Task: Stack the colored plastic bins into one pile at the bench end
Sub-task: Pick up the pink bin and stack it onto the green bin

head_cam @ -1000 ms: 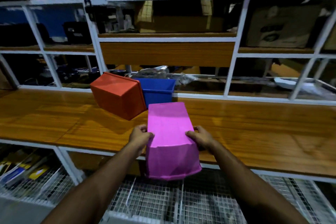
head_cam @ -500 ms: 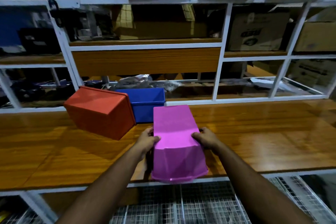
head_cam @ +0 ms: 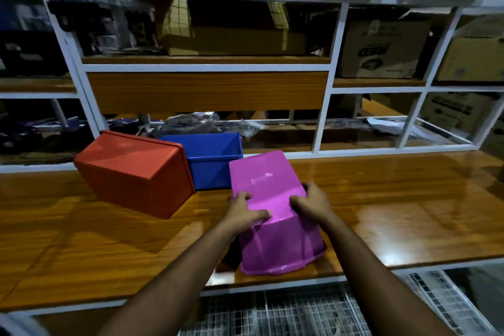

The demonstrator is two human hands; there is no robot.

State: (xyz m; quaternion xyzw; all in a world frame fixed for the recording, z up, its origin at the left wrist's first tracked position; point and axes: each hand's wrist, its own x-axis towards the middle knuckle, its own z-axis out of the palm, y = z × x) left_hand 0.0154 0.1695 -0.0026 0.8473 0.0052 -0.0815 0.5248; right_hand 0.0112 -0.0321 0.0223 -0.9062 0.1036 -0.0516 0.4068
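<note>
A pink plastic bin [head_cam: 268, 185] is upside down, its bottom facing up, over the wooden bench [head_cam: 395, 207] near the front edge. My left hand [head_cam: 244, 211] grips its left side, fingers curled over the top face. My right hand [head_cam: 311, 200] grips its right side the same way. A red bin [head_cam: 133, 172] lies tipped on its side to the left. A blue bin [head_cam: 212, 161] stands upright behind, between the red and pink bins, touching the red one.
White metal shelving [head_cam: 324, 106] rises behind the bench, holding cardboard boxes [head_cam: 381, 49] and clutter. Wire mesh baskets [head_cam: 286, 314] sit below the bench front edge. The bench surface stretches bare to the right and left front.
The pink bin has moved forward over the bench, from overhanging the front edge to further in. My fingers have shifted further onto its top face. The view has panned right.
</note>
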